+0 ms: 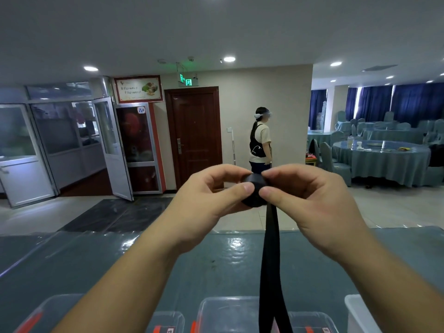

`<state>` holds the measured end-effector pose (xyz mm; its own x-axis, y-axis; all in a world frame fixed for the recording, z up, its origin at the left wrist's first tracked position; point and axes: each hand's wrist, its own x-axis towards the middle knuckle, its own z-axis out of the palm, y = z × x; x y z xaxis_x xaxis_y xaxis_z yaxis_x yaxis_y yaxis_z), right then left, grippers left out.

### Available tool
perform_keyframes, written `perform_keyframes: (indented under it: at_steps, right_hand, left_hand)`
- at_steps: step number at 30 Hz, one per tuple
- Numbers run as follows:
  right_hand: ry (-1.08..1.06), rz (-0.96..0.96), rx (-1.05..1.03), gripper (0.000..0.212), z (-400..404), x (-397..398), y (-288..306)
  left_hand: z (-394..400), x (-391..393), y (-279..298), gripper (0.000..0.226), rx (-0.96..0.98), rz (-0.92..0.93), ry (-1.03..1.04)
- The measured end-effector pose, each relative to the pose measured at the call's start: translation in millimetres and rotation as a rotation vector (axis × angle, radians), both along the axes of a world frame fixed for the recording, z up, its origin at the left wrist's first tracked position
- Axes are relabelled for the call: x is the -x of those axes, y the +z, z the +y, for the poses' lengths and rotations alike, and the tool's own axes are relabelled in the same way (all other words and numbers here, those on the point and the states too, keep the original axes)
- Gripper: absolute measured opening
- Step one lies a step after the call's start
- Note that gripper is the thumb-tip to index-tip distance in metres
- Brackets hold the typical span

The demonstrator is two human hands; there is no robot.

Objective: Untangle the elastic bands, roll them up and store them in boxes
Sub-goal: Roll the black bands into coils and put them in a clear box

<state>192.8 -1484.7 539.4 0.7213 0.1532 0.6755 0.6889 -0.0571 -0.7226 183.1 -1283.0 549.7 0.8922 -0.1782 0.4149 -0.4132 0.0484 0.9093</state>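
**Hands wind black band into a roll above the tabletop**

Hands meet at chest height, raised clear of the tabletop (101, 255). The left hand (209, 195) pinches the near side of a black elastic roll (254, 188) between thumb and curled fingers; the right hand (310, 200) grips its other side the same way, thumb tips almost touching across it. From the roll's underside the loose band (270, 265) hangs straight down between the wrists and runs out of view at the bottom edge.

Beyond the hands the tabletop's far edge gives way to open tiled floor (396, 207), with a standing person (260, 140) further off and a round covered table (384, 162) to the right.

A green exit sign (188, 81) hangs above a dark door (194, 135); the framed poster's (138, 88) writing is too blurred to read.

Below the wrists stand clear plastic boxes (228, 313) with orange clips; their contents cannot be made out.
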Motion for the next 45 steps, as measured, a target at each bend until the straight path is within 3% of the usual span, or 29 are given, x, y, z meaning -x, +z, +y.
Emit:
perform_keyframes:
  at_steps: [3, 6, 11, 16, 18, 20, 24, 32, 37, 42, 45]
  right_hand:
    - [0.017, 0.015, -0.091, 0.029, 4, -3, -1]
    - [0.007, 0.031, -0.043, 0.031, 0, -7, 0]
    - [0.048, 0.037, 0.142, 0.036, -4, -6, 14]
    - [0.070, 0.011, -0.113, 0.032, 6, -7, 11]
    - [0.052, 0.034, -0.154, 0.030, 7, -9, 9]
    - [0.017, 0.030, -0.070, 0.027, 2, -11, 10]
    - [0.031, -0.003, 0.098, 0.029, -4, -8, 18]
    - [0.101, 0.048, -0.174, 0.035, 6, -12, 8]
    - [0.071, 0.026, 0.066, 0.031, -3, -10, 15]
    - [0.076, 0.008, -0.169, 0.025, 5, -10, 15]
    - [0.064, 0.038, -0.146, 0.025, 3, -11, 15]
  left_hand:
    - [-8, 4, -1, 0.023, 0.169, 0.028, 0.000]
    - [-9, 4, -3, 0.020, 0.172, 0.058, 0.022]
    - [10, 0, 8, 0.024, -0.337, -0.127, 0.142]
    - [-1, -3, 4, 0.032, 0.106, -0.045, 0.046]
    - [-8, -2, 0, 0.030, 0.167, -0.005, 0.036]
    - [-5, -1, -2, 0.024, 0.128, 0.026, 0.032]
    - [9, -1, 12, 0.020, -0.251, -0.061, 0.111]
    - [-4, -2, 8, 0.034, 0.158, 0.074, -0.022]
    - [7, -4, 13, 0.030, -0.157, -0.049, 0.068]
    - [-4, -3, 12, 0.032, 0.130, -0.033, -0.003]
    - [-9, -4, 8, 0.023, 0.106, -0.013, 0.058]
